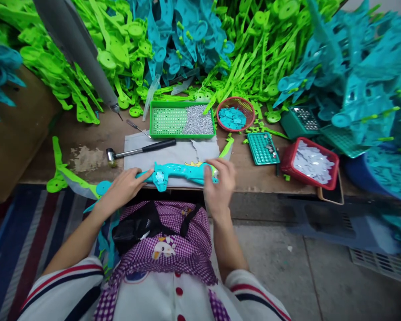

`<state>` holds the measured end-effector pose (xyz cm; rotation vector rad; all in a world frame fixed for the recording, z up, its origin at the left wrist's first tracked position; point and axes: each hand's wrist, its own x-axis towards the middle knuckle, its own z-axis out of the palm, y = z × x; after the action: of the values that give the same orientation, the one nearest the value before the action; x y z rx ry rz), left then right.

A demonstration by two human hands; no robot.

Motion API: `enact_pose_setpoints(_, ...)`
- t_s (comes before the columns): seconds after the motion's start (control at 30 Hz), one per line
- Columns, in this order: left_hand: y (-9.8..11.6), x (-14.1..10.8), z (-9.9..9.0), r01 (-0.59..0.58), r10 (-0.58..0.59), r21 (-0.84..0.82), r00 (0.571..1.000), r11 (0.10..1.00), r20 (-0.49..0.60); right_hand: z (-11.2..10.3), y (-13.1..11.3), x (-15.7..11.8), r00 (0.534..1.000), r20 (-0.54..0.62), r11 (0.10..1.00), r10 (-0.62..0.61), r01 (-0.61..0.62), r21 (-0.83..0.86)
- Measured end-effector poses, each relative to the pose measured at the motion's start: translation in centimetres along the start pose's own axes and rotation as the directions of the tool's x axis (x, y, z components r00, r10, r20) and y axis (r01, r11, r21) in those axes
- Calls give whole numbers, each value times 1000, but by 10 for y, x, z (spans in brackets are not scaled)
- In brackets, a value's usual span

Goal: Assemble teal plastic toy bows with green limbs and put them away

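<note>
A long blue plastic toy bow (177,171) with green curved arms lies across the bench's front edge, over a grey sheet (143,157). My left hand (127,185) is closed on the bow's left part, beside its blue handle. At the bow's right end is my right hand (220,183), blurred, its fingers bent over that end; whether they grip anything is hidden by the blur. Behind the bow lie a hammer (147,149) with a black handle and a thin pointed tool (137,128).
Behind stand a green tray (183,135) of small metal pieces and a red basket (235,100) of blue parts. A teal tray (259,151), a red tub (287,162) and a blue tub (357,171) are rightward. A grey electric screwdriver (87,58) hangs upper left, before green and blue heaps.
</note>
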<state>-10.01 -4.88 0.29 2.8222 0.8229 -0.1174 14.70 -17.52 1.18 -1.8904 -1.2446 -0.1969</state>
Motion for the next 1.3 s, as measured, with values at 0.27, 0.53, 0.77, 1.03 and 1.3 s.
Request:
enact_pose_setpoints(0.27, 21, -19, -4, 44, -51, 79, 995, 996, 82, 140, -74, 92, 384, 845, 776, -372, 629, 55)
enact_pose_setpoints(0.53, 12, -5, -7, 29, -35, 58, 995, 998, 94, 94, -81, 93, 494, 802, 793, -336, 607, -42)
enact_pose_setpoints(0.77, -2, 14, -8, -17, 14, 45, 997, 999, 72, -13, -14, 2, 827, 554, 995, -97, 60, 84)
enact_pose_setpoints(1.03, -1, 14, -8, 4, -5, 16, 999, 1000, 44, -31, 6, -73, 863, 497, 996, 94, -83, -44)
enact_pose_setpoints(1.3, -2, 15, -3, -11, 10, 60, 1000, 998, 21, -39, 5, -62, 784, 602, 988, 150, -91, -128)
